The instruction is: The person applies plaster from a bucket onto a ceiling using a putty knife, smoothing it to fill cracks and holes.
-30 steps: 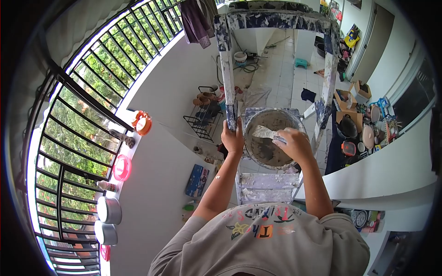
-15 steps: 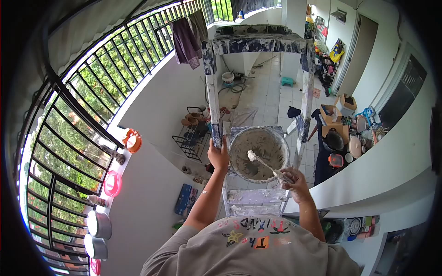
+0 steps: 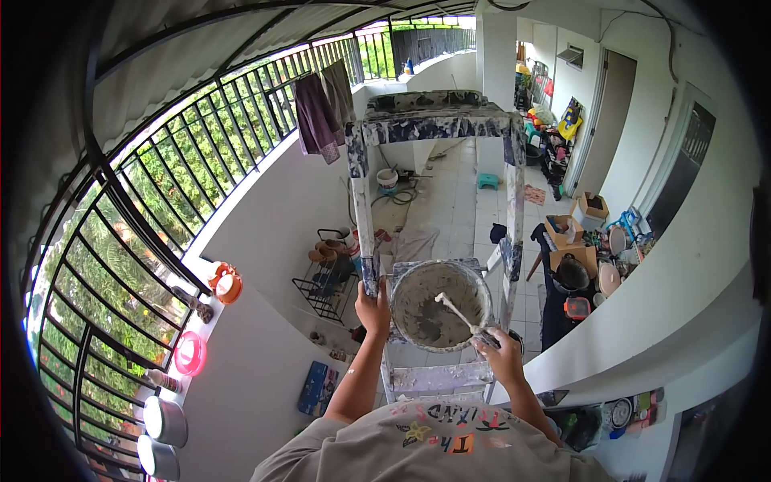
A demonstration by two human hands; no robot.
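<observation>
My left hand is closed round the left rail of a paint-spattered stepladder. In my right hand is the handle end of a thin tool coated in white paste, its tip over the bucket. The round bucket rests on the ladder in front of me, with grey-white residue on its inner wall and bottom. Below it is a smeared ladder step.
A black railing curves along the left, with pots and a pink bowl on its ledge. Below left stands a wire rack. Boxes and pans crowd the right side.
The view has tilted up, so the ladder and bucket sit lower in the frame. My right hand and the tool have shifted slightly relative to the bucket; my left hand keeps its hold.
</observation>
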